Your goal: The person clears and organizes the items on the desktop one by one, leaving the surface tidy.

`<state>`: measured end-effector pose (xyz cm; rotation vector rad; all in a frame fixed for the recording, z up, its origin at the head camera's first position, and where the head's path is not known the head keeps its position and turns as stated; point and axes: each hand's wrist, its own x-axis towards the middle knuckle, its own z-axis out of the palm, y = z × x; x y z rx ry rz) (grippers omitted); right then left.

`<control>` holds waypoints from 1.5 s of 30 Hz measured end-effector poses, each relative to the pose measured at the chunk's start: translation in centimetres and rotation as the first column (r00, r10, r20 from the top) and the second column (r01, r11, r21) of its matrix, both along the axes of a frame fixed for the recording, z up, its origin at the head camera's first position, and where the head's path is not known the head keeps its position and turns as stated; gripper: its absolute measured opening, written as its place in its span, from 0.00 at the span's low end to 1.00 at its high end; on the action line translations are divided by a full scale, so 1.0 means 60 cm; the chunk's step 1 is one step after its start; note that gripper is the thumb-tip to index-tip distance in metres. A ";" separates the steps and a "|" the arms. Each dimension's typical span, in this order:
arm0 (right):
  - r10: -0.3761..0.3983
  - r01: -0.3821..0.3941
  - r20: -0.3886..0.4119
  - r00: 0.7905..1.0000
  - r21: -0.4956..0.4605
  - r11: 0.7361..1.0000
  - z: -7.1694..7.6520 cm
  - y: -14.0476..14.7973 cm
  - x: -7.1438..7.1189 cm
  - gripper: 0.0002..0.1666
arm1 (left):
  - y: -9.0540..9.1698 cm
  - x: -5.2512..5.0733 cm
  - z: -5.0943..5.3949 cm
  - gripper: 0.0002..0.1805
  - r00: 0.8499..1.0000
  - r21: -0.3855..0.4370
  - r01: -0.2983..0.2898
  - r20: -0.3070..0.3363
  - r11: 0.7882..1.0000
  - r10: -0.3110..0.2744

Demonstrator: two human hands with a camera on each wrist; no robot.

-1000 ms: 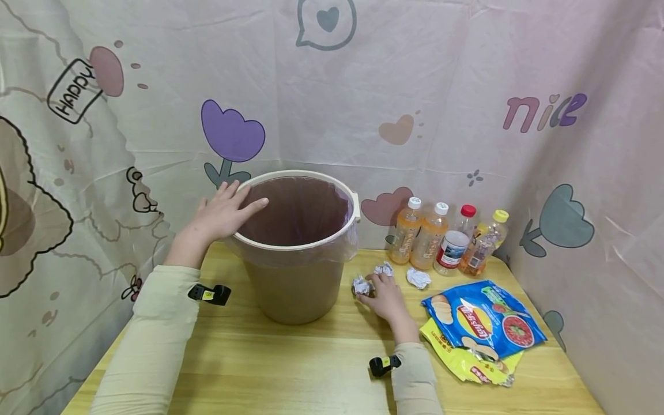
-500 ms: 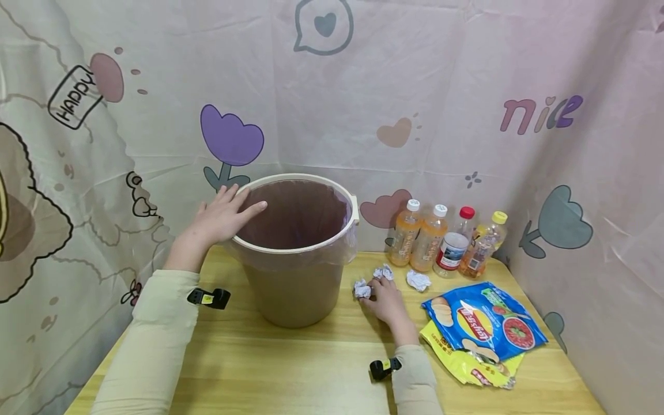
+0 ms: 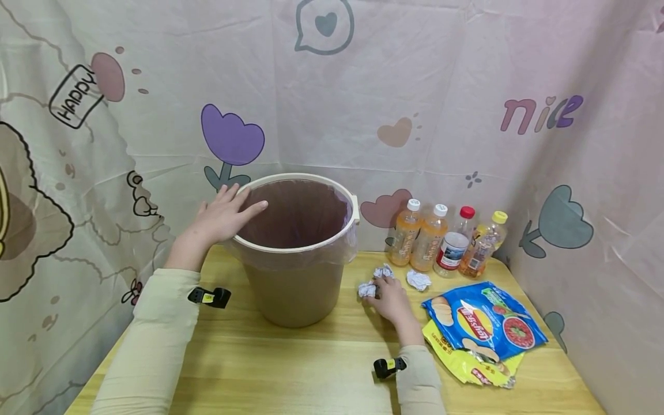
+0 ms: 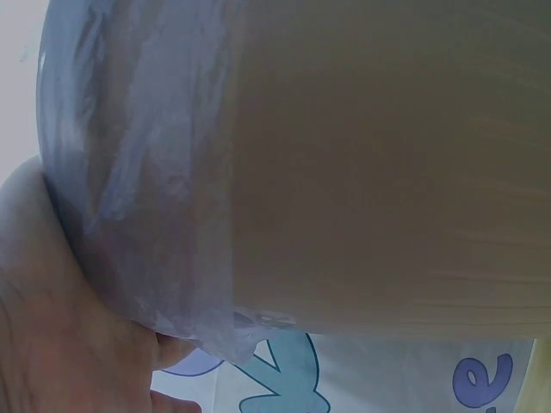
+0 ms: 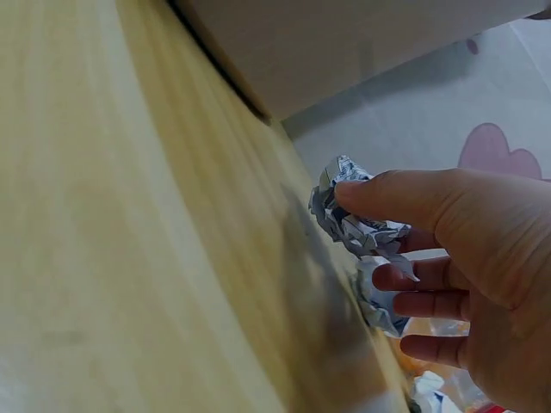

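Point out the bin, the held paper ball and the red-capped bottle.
Bin (image 3: 299,295): head view, front wall.
Held paper ball (image 5: 351,231): right wrist view, crumpled side.
Red-capped bottle (image 3: 452,250): head view, label.

A brown bin (image 3: 295,294) stands upright on the wood-grain table (image 3: 285,369), mouth up, a thin see-through bag (image 3: 343,249) hanging outside below its pale rim (image 3: 290,251), where the left hand (image 3: 220,216) rests; near it on the right, the right hand (image 3: 391,298) pinches a crumpled paper ball (image 3: 366,289), whitish with dark print

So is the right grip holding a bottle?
No, the right grip pinches a crumpled paper ball, while the bottles stand farther back.
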<state>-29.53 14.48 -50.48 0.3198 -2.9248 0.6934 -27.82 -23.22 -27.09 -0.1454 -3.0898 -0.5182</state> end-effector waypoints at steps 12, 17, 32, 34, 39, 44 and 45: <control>-0.009 0.008 -0.061 0.998 -0.016 1.000 0.025 0.012 0.006 0.29 | 0.000 0.001 0.001 0.53 1.000 0.007 0.001 -0.005 1.000 -0.001; -0.011 0.008 -0.070 0.997 -0.040 0.999 0.040 0.013 0.010 0.27 | 0.001 0.002 -0.001 0.53 1.000 0.006 0.002 -0.006 1.000 -0.002; -0.013 0.003 -0.143 0.990 -0.068 0.998 0.093 0.011 0.026 0.30 | 0.001 0.001 0.001 0.52 1.000 0.004 -0.002 -0.012 1.000 0.002; -0.014 0.001 -0.165 0.986 -0.078 0.997 0.100 0.011 0.029 0.29 | 0.001 0.001 0.001 0.53 1.000 -0.005 -0.003 -0.014 1.000 0.003; -0.018 -0.005 -0.225 0.974 -0.099 0.995 0.116 0.011 0.037 0.28 | 0.000 0.000 0.003 0.54 1.000 -0.032 -0.010 -0.012 0.999 0.010; -0.018 -0.009 -0.266 0.964 -0.101 0.995 0.132 0.012 0.045 0.27 | 0.002 -0.001 0.004 0.55 1.000 -0.070 -0.010 -0.005 0.997 0.010; -0.018 -0.011 -0.269 0.963 -0.105 0.994 0.135 0.010 0.047 0.27 | 0.001 0.001 0.004 0.55 1.000 -0.076 -0.011 -0.004 0.997 0.011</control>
